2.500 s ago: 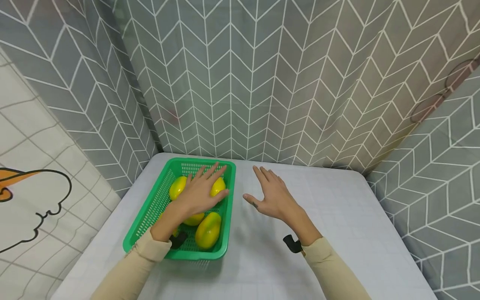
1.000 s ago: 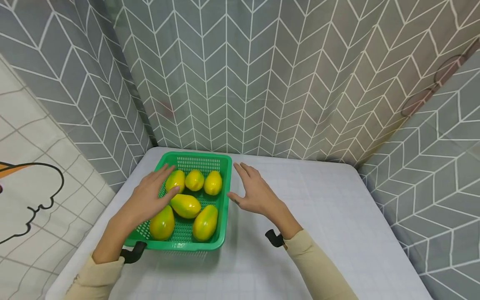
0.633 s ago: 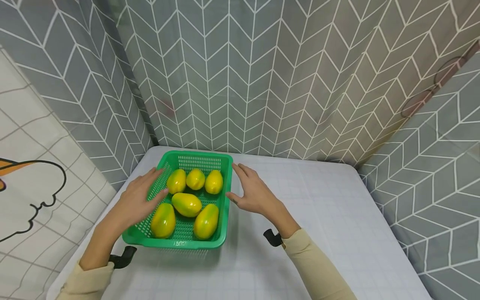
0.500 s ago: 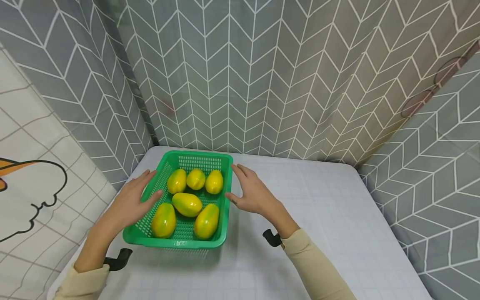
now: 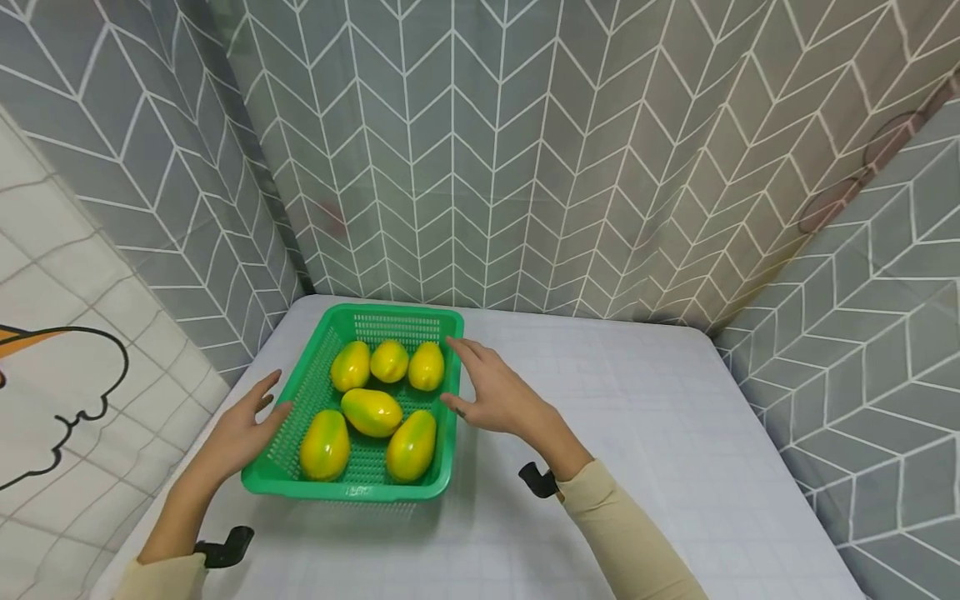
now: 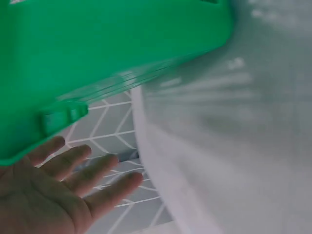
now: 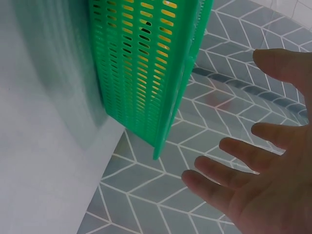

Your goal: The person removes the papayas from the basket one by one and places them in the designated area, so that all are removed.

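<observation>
A green plastic basket with slotted walls stands at the left of the table, holding several glossy yellow-green fruits shaped like small papayas. My left hand is at the basket's left side, thumb and fingers spread near the rim. In the left wrist view that hand's palm faces the basket's side with the fingers straight. On the other side, my right hand has its fingertips right at the right rim. The right wrist view shows its fingers extended and apart from the slotted wall. Neither hand grips anything.
A white cloth covers the table, which reaches well to the right of the basket. Grey chevron-patterned curtains hang behind and at the sides. A white tiled-pattern sheet hangs at far left.
My left hand has moved from over the fruits leftward and nearer, to outside the left rim. My right hand has shifted left to the right rim. The basket and fruits stay put.
</observation>
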A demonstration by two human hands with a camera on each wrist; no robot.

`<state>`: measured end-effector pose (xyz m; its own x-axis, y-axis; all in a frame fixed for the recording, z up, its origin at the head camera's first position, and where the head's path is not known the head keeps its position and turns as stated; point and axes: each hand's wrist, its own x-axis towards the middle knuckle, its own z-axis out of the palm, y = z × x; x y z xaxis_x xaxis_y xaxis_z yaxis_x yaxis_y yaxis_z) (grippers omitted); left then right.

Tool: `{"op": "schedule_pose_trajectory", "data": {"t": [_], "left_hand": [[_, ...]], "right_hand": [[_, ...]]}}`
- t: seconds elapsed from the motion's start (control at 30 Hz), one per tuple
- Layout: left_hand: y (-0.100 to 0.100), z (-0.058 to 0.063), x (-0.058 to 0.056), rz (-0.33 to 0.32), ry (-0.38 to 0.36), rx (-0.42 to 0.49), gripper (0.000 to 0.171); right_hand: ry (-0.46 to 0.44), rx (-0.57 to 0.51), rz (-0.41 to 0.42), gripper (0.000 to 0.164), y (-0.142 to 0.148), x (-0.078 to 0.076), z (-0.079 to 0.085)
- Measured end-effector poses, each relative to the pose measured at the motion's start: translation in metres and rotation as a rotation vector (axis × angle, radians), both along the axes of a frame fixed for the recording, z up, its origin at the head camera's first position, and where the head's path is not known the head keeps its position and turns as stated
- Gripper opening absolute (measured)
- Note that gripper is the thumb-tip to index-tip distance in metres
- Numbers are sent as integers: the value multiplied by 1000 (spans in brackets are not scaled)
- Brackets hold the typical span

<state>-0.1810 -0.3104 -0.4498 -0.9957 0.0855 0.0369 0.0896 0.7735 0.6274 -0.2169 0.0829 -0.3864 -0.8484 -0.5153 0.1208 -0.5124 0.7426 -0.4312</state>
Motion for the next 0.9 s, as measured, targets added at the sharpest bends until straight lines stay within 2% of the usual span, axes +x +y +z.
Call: {"op": "schedule_pose_trajectory", "data": {"t": [0.13,0.23,0.63,0.9], "left_hand": [[1,-9,-1,3,-59,118,69],[2,-13,-1,15,-77,176,69],[6,-21,-1,34,-101,238,70],[12,-18,2,45,-92,261,69]], "right_hand": [[-24,1,13,83,0,1,-2],[-41,-11,27,82,0,1,-4],[-49,-16,49,79,-4,2,-7],[-78,-48,82,76,-10,1,-5]]}}
